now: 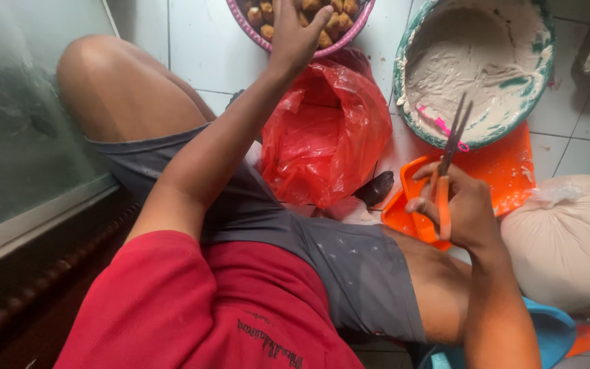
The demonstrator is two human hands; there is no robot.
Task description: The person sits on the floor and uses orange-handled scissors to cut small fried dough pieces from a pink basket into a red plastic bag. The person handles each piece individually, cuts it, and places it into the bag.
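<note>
1. Furthest left we see a frosted glass panel (29, 102) in a pale frame, and beside it our bent knee (97, 75) above the white tiled floor (199, 48).
2. Our left hand (293, 34) reaches straight ahead to the top edge of the view, over a pink-rimmed bowl (360, 24) of browned fried pieces (336, 24). The fingers are partly curled down onto the pieces, thumb out to the right; the frame cuts them off, so we cannot tell whether that grip has closed on a piece or only touches the heap.
3. Just below the bowl lies a crumpled red plastic bag (326, 133), between our legs on the floor.
4. Our right hand (462, 212) is clenched around the orange handles of a pair of scissors (448, 160). Their long axis runs near upright in the view, dark blades pointing away from us toward a large batter-smeared basin (476, 68) with a teal rim. The blades stand slightly parted.
5. Under that hand sits an orange tray (507, 167); right of it is a cream cloth sack (568, 239).
6. The fried pieces lie up and to the left of the scissors, well apart, so the left hand is the nearer one by far.
</note>
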